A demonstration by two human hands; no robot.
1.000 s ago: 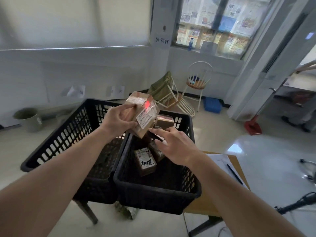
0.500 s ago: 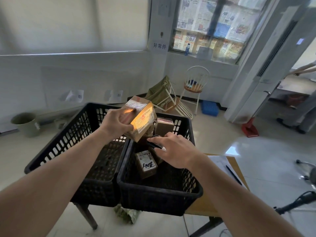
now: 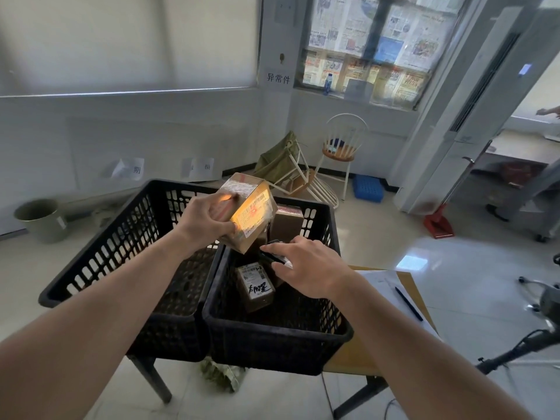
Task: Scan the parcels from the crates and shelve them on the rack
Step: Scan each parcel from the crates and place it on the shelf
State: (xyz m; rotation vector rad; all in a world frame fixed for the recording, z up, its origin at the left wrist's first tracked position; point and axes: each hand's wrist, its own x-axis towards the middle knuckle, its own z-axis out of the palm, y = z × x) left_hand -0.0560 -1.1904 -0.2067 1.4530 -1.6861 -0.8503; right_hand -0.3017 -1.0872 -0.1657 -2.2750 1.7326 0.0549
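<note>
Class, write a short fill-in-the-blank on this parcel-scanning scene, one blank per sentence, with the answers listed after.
1. The left hand grips a cardboard ____ above the crates.
2. The right hand holds a dark scanner over the ____ crate.
3. Both crates are ____ in colour.
4. A pen lies on the ____ beside the crates.

Answers: parcel; right; black; paper
</note>
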